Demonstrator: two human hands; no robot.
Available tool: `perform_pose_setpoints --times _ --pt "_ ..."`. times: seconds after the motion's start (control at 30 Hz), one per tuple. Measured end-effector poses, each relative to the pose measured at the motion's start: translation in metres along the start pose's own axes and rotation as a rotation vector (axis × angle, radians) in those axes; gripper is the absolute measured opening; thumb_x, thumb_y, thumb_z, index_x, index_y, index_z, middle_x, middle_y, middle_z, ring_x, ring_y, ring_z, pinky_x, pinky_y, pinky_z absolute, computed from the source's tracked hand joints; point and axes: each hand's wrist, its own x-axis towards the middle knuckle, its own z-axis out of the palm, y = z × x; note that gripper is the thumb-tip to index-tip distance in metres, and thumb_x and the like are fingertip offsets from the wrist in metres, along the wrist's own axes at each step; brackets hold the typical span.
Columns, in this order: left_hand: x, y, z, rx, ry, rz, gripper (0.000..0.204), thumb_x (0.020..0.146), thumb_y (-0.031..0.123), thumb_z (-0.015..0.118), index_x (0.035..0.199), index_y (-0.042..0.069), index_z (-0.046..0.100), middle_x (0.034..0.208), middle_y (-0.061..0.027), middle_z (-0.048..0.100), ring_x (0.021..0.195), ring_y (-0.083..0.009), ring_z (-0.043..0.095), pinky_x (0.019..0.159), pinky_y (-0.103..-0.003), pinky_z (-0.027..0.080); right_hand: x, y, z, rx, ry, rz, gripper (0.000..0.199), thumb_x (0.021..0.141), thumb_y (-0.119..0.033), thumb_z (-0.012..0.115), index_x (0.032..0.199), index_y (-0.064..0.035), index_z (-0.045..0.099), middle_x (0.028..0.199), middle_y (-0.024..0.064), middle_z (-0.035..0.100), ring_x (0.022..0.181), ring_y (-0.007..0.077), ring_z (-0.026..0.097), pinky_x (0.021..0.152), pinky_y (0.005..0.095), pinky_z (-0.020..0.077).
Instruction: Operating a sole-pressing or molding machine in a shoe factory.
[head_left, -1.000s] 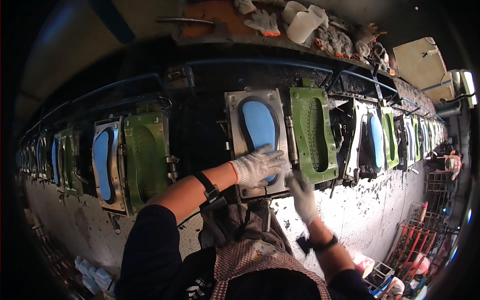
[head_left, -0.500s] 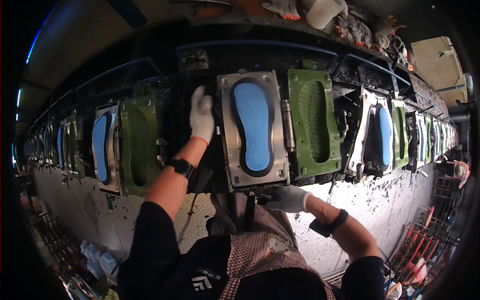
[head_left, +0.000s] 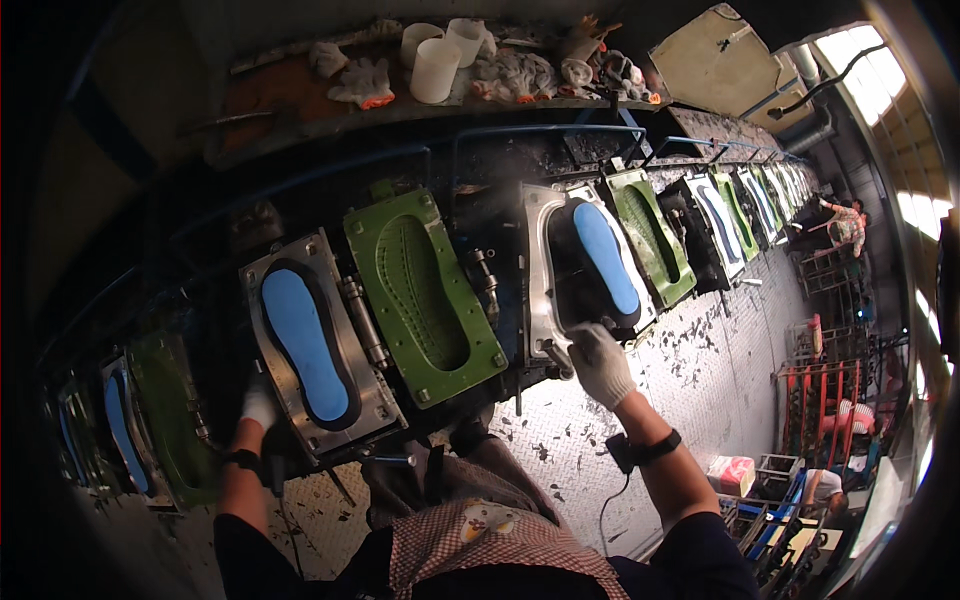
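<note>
My right hand point(head_left: 604, 368), in a white knit glove, is closed at the metal handle point(head_left: 560, 362) on the near corner of a silver mold frame point(head_left: 541, 265). Beside that frame lies a blue sole-shaped piece point(head_left: 606, 258) with a black rim, and right of it a green mold half point(head_left: 650, 235). My left hand point(head_left: 259, 402), gloved and blurred, is at the left edge of another silver mold plate point(head_left: 377, 412); its fingers are mostly hidden. This plate holds a blue sole-shaped piece point(head_left: 305, 345) with a black rim. A hinge joins it to an open green mold half point(head_left: 425, 295).
More molds run in a row to both sides. Behind them a shelf holds white cups point(head_left: 436, 72) and used gloves point(head_left: 363, 84). A blue rail point(head_left: 540, 130) runs above the molds. Red racks point(head_left: 822, 400) and other people stand at the right, beyond the metal floor point(head_left: 690, 380).
The view has swung right, so the molds appear further left. My right hand has left the near edge of the middle mold and reached the frame to its right. My left hand has come nearer.
</note>
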Motion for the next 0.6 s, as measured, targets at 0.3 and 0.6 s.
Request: perform_pose_setpoints --times 0.3,0.6 --pt "0.026 0.300 -0.374 -1.291 0.404 -0.051 0.060 0.098 0.040 0.068 0.141 0.001 0.054 0.143 -0.0201 0.056 0.137 -0.0354 0.052 0.116 -0.046 0.041 0.171 0.119 -0.009 -0.824 -0.211 -0.205 0.045 0.106 -0.024 0.046 0.143 -0.0005 0.048 0.131 0.0242 0.061 0.120 0.0393 0.062 0.101 0.0480 0.0502" --pt "0.100 0.540 -0.408 -1.488 -0.136 -0.443 0.091 0.089 0.041 0.076 0.154 -0.005 0.032 0.145 -0.0332 0.052 0.133 -0.0447 0.055 0.111 -0.046 0.046 0.161 0.155 -0.053 -0.447 -0.326 -0.142 0.034 0.102 -0.018 0.047 0.133 -0.0072 0.056 0.108 0.0222 0.071 0.098 0.0419 0.071 0.084 0.0510 0.0573"
